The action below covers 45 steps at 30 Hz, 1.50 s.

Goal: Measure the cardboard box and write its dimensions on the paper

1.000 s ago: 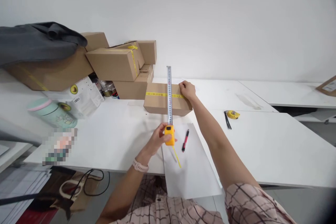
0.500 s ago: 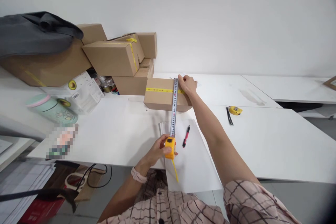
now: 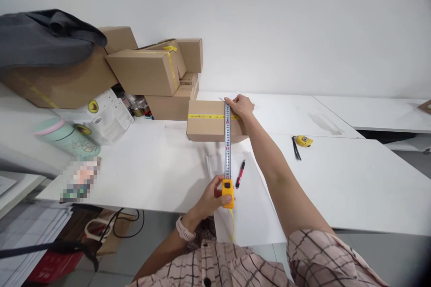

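Observation:
My left hand [image 3: 215,195] grips the yellow case of a tape measure [image 3: 228,193] near the table's front edge. Its metal blade [image 3: 227,143] runs away from me, across the top of a cardboard box [image 3: 205,121] bound with yellow tape. At the box's far edge my right hand [image 3: 240,105] is closed, thumb pressing on the blade's far end. The fingers behind that end are partly hidden. Under the blade and case lie white paper sheets [image 3: 251,215], with a red and black pen [image 3: 240,174] on them, right of the blade.
A second yellow tape measure [image 3: 304,141] with a black strap lies on the white table [image 3: 340,179] to the right. Cardboard boxes [image 3: 141,71] are stacked at the back left. A green bottle [image 3: 67,136] and a white avocado-printed box [image 3: 106,116] stand at the left.
My left hand and the tape case have shifted right, so the blade now runs nearly straight from me. My right hand's thumb has moved onto the blade's far end.

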{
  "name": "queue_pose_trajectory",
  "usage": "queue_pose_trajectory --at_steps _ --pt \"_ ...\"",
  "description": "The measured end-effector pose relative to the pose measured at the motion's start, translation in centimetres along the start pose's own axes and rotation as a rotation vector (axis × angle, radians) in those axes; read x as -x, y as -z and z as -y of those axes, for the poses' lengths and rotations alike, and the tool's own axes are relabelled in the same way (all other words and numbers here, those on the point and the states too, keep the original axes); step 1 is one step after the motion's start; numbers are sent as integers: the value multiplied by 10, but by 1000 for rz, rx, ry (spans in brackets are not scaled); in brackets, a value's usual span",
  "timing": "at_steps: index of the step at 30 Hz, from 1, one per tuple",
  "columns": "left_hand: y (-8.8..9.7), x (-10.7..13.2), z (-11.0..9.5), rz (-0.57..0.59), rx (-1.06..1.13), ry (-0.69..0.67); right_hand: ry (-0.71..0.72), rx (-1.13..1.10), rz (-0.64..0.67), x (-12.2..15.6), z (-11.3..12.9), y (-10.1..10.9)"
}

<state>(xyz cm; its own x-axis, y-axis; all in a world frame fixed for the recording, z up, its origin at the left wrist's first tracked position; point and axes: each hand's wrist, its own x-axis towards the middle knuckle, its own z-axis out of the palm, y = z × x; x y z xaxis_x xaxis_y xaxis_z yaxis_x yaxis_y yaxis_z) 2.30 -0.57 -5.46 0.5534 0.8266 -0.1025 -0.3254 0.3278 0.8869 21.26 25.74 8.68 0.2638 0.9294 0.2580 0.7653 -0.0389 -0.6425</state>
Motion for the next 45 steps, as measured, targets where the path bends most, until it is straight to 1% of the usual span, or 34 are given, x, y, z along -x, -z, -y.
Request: queue_pose_trajectory --at_steps 6,13,16,19,22,25,29,31,33,35,36,38,40,42,45 --pt "-3 0 2 -5 -3 -11 10 21 -12 2 0 -1" --pt "1 1 4 0 -17 -19 25 24 -33 4 -1 -4" --pt "7 8 4 19 -6 -78 35 42 -52 6 -3 -5" --pt "15 22 3 -9 -76 -154 60 68 -51 11 -4 -5" --pt "20 42 2 -65 -195 -142 130 120 -80 25 -5 -2" --pt "20 60 1 -106 -246 -94 208 156 -170 51 -10 -1" --pt "18 75 -1 -119 -292 -73 261 165 -266 88 -26 -10" --pt "18 77 -1 -123 -328 -51 259 167 -257 100 -35 -19" --pt "19 79 -2 -131 -383 -25 259 162 -199 108 -43 -27" --pt "21 80 -4 -143 -460 -7 240 110 -138 112 -47 -29" --pt "22 82 -5 -152 -504 2 214 50 -120 115 -47 -27" --pt "24 85 -9 -164 -611 38 139 -139 -109 121 -46 -16" --pt "26 88 -13 -154 -743 72 79 -365 -101 130 -44 3" --pt "28 90 -17 -116 -867 80 61 -539 -95 142 -41 24" --pt "30 91 -20 -63 -957 49 28 -660 -154 160 -41 47"
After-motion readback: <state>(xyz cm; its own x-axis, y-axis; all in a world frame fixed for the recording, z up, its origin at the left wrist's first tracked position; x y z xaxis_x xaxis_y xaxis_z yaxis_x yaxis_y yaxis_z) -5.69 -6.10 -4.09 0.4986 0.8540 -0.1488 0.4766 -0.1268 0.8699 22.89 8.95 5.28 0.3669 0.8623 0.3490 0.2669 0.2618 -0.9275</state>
